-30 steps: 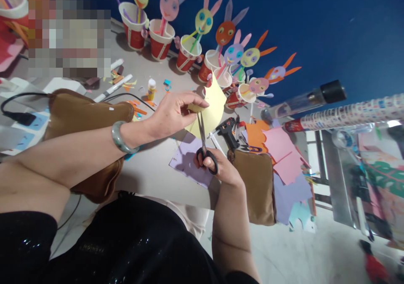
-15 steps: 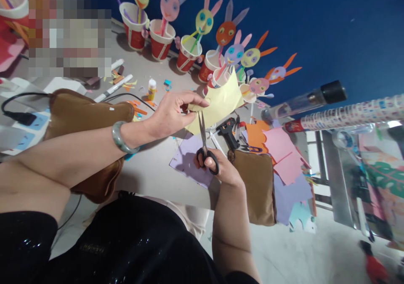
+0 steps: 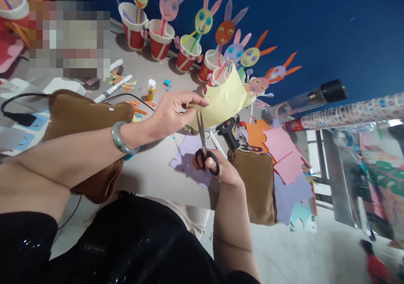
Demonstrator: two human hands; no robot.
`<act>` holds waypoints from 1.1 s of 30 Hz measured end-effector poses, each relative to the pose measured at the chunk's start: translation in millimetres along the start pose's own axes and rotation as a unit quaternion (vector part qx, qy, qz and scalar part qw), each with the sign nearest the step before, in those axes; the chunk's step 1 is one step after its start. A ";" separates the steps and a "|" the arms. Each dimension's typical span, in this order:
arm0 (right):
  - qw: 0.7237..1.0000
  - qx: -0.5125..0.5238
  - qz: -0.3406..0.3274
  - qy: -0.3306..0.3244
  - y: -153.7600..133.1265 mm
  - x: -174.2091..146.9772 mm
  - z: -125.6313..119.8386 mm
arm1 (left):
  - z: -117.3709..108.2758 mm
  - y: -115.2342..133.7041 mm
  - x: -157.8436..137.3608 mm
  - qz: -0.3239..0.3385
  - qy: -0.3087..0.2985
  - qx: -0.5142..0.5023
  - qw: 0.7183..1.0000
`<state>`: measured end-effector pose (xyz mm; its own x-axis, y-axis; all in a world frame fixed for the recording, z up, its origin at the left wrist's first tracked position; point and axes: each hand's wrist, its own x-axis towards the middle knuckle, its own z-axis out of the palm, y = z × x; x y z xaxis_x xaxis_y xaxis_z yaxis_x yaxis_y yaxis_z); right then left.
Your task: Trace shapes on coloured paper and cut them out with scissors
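L hand (image 3: pixel 168 115) hides pt of yellow paper (image 3: pixel 225 101); cup stack (image 3: pixel 350 114) cut off, R edge.

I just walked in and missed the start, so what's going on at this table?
The person's left hand pinches a sheet of yellow paper, while the right hand holds black-handled scissors up against it. A purple sheet lies on the table below, with a glue gun close by. Behind, long-eared paper figures stand in red-and-white cups.
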<state>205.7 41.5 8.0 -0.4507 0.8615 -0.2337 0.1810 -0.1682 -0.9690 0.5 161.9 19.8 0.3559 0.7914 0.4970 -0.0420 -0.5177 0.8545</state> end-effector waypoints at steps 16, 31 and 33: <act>1.000 -0.029 -0.001 0.012 -6.5 2.3 4.4 | 2.5 -5.4 0.0 -0.092 0.014 -0.061 0.994; 0.998 -0.007 -0.038 0.058 2.5 7.0 13.7 | 6.6 -4.6 -0.7 -0.102 0.026 -0.102 0.989; 0.997 -0.005 -0.037 0.063 2.2 7.3 14.8 | 6.6 -5.6 -0.4 -0.099 0.027 -0.114 0.988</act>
<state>189.9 40.3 3.0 -0.3501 0.9248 -0.1489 0.1594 -0.0978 -0.9824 6.7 162.4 13.8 0.3281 0.8893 0.3185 -0.1874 -0.2692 0.9447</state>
